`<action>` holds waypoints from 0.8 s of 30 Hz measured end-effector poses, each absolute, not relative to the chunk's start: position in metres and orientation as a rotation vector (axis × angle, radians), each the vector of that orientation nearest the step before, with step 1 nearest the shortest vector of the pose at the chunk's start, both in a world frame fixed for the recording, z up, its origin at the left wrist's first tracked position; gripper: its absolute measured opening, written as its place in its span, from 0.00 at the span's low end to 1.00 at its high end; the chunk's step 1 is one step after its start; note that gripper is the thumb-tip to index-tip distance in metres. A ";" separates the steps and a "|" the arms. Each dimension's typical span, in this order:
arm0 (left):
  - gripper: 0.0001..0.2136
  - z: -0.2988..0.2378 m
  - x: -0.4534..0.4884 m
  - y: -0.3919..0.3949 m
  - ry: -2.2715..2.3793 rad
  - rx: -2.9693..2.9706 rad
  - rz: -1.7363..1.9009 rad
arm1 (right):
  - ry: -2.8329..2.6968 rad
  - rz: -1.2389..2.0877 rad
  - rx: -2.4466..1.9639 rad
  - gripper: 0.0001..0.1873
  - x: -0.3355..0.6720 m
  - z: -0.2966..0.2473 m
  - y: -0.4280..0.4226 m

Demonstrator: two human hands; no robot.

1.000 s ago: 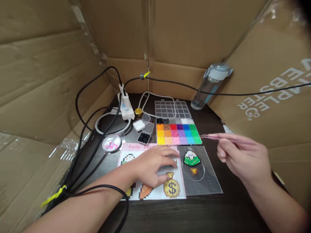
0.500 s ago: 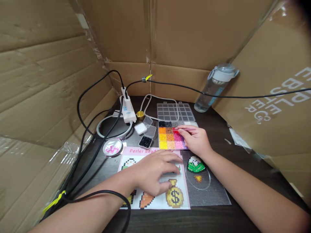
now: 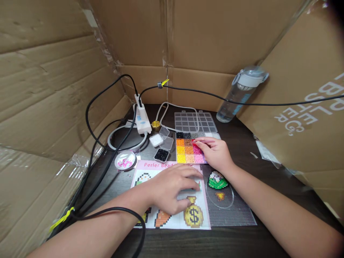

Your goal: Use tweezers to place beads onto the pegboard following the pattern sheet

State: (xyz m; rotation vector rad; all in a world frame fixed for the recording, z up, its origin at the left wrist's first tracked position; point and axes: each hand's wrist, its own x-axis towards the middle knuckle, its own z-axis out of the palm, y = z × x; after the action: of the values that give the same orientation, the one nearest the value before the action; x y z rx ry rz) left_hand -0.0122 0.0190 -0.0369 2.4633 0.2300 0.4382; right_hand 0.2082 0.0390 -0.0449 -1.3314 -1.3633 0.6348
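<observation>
My left hand (image 3: 172, 188) lies flat, fingers spread, on the printed bead pattern sheet (image 3: 150, 172), just above the money-bag picture (image 3: 193, 216). My right hand (image 3: 216, 152) is closed round pink tweezers (image 3: 202, 141), whose tips point left into the red section of the bead tray (image 3: 185, 150) with its coloured compartments. On the clear pegboard (image 3: 236, 211) to the right of the sheet sits a partly built green and white bead figure (image 3: 217, 181) with a small orange patch below it.
The tray's clear lid (image 3: 195, 122) lies behind it. Small bead boxes (image 3: 161, 154), a round dish of pink beads (image 3: 125, 160), a white power strip (image 3: 142, 120) with black cables and a water bottle (image 3: 239, 95) stand on the dark table. Cardboard walls surround everything.
My right hand came down from the right, above the table, to the bead tray, bringing the tweezers' tips into the red beads. My left hand stayed on the sheet.
</observation>
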 end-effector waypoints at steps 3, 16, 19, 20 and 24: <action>0.16 -0.036 -0.012 0.019 0.231 2.466 0.426 | -1.359 0.632 -1.335 0.09 0.207 -0.045 0.039; 0.14 -0.039 -0.011 0.019 0.211 2.469 0.480 | -1.350 0.610 -1.364 0.10 0.209 -0.044 0.038; 0.15 -0.039 -0.011 0.019 0.205 2.477 0.487 | -1.351 0.601 -1.369 0.10 0.210 -0.044 0.038; 0.15 -0.039 -0.011 0.020 0.208 2.480 0.486 | -1.347 0.601 -1.369 0.10 0.210 -0.043 0.038; 0.15 -0.038 -0.011 0.021 0.197 2.490 0.461 | -1.323 0.586 -1.360 0.08 0.210 -0.034 0.033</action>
State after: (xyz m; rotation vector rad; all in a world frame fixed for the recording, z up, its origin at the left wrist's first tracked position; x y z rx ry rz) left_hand -0.0107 0.0211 -0.0375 2.4896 0.1968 0.4615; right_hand 0.2103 0.0333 -0.0336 -1.3602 -1.3226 0.5858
